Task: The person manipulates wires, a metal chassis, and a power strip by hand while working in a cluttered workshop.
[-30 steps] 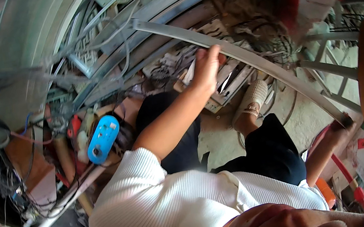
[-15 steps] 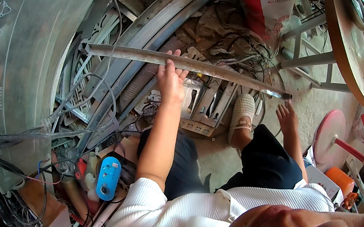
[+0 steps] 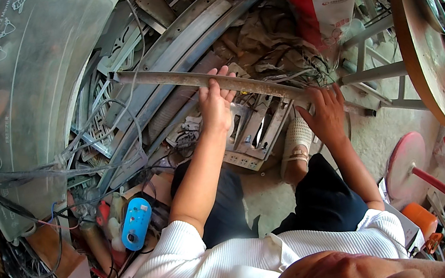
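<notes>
The left hand (image 3: 216,106) pinched a bar (image 3: 266,86) mid-length above the floor (image 3: 270,193); the right hand (image 3: 326,116) lay across it near its right end, grip unclear. Steadying seemed the step; moving it probably called for firmer grips.

Both arms (image 3: 200,160) forward, left fingers (image 3: 222,71) slightly bent, right fingers (image 3: 317,96) upward.

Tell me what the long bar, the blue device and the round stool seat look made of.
Long bar: probably steel, dull grey with brownish, rust-like patches. Blue device: likely smooth plastic, evenly coloured with a slight sheen. Stool seat: perhaps wood or board; pale face, brown edge, no clear grain.
</notes>
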Demonstrator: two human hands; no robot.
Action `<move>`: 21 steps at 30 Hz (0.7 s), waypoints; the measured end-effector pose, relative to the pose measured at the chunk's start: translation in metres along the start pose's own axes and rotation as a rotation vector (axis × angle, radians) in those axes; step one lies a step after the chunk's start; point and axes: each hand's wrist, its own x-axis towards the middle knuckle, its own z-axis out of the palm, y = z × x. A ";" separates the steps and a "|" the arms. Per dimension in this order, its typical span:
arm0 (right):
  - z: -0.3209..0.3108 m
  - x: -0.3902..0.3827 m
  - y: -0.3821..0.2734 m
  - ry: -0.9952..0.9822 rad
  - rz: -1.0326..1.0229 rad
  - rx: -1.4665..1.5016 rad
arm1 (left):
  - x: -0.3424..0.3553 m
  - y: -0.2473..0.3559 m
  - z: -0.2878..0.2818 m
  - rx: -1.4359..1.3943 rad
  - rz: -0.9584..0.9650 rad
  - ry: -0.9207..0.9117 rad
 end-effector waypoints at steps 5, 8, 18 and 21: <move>0.003 0.009 0.006 -0.080 -0.010 0.108 | -0.003 0.003 0.004 0.014 -0.026 -0.088; -0.001 0.018 -0.002 -0.139 -0.061 0.132 | -0.006 0.004 0.006 0.022 -0.029 -0.164; 0.033 0.002 -0.002 -0.191 0.128 0.355 | 0.002 0.002 0.014 0.352 0.150 -0.207; 0.033 -0.001 0.009 0.003 0.175 0.335 | 0.005 0.004 0.012 0.827 0.477 -0.129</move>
